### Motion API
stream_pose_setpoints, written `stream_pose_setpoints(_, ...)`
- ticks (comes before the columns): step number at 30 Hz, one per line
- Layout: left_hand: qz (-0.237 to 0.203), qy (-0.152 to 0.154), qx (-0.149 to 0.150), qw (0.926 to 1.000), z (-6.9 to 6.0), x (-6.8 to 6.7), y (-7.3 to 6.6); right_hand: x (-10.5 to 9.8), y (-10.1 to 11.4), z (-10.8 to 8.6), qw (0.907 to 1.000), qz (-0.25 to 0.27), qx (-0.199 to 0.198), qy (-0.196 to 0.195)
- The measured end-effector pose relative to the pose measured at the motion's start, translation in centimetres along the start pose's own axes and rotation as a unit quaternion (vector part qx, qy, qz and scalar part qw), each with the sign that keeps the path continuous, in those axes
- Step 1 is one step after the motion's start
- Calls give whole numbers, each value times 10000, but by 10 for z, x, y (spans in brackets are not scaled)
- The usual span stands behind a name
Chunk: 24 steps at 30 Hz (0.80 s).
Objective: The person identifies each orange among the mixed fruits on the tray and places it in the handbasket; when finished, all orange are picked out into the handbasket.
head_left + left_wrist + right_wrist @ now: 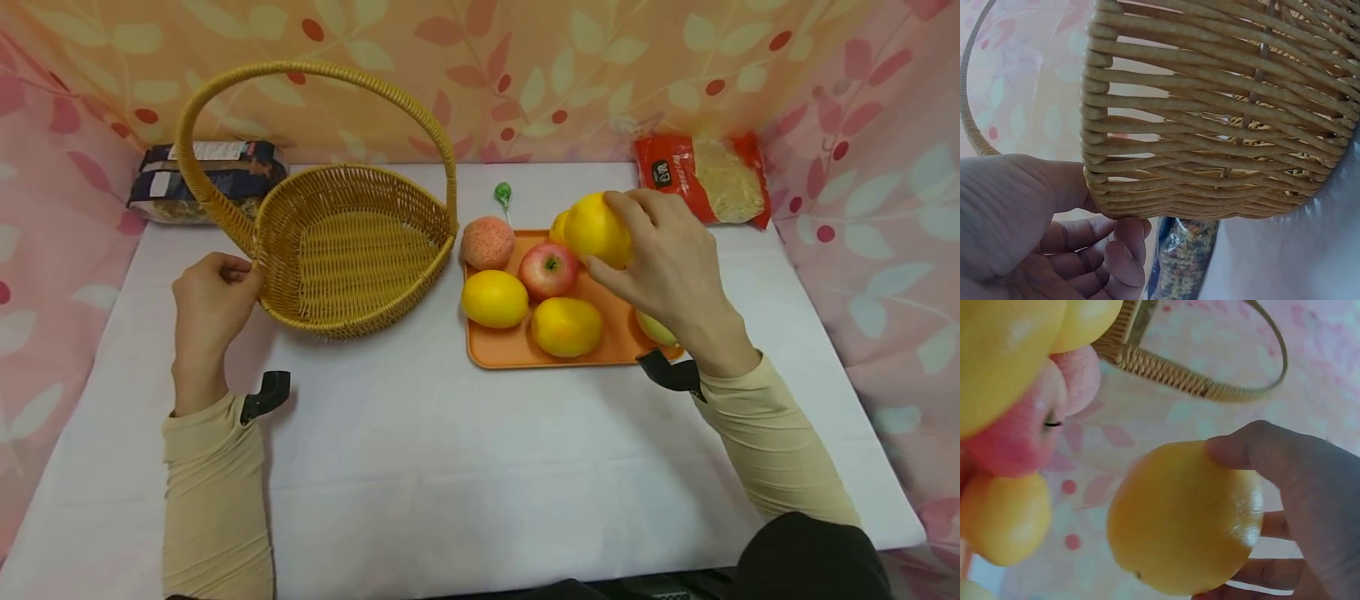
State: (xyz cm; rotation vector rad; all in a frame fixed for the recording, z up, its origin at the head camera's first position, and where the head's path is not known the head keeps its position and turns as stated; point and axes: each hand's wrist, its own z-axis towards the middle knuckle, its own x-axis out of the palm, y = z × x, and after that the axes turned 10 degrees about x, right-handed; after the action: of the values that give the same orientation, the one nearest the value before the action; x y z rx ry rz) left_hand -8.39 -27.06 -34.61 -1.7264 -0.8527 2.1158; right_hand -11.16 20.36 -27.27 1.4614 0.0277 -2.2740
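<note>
Floral curtains (480, 100), head view: they line the back and both sides of the white-covered table (420, 467) I'm looking down on.
Yellow citrus-like fruit (596, 229), head view: grasped in the right hand (667, 258) over the back of the orange tray (502, 350), near the apple (549, 271); I'd raise it well clear before any sideways move.
Wicker basket (360, 321), head view: on the table, left of the tray, the left hand (213, 300) at its left edge.
Packets, head view: one dark bag (213, 187) behind the basket, one red packet (705, 179) back right.
Basket rim, left wrist view: pinched between thumb and fingers; a light hold should steady it.
Fruit skin, right wrist view: smooth and glossy, so I'd spread thumb and fingers wide against slipping.
</note>
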Motion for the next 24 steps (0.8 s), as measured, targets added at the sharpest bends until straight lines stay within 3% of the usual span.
stream_pose_setpoints(8,-13,4,55,10000,1,0,1,-18,45,33,9919,162,-1245,-175)
stream_pose_setpoints(15,65,27,-52,10000,0,-1,-2,-4,88,55,9780,226,-2068,-159)
stream_pose_setpoints(19,30,47,-49,10000,0,-1,0,10,111,63,9728,47,-2315,45)
stream_pose_setpoints(24,34,-4,-16,10000,1,0,0,23,135,78,9641,-251,-2573,605)
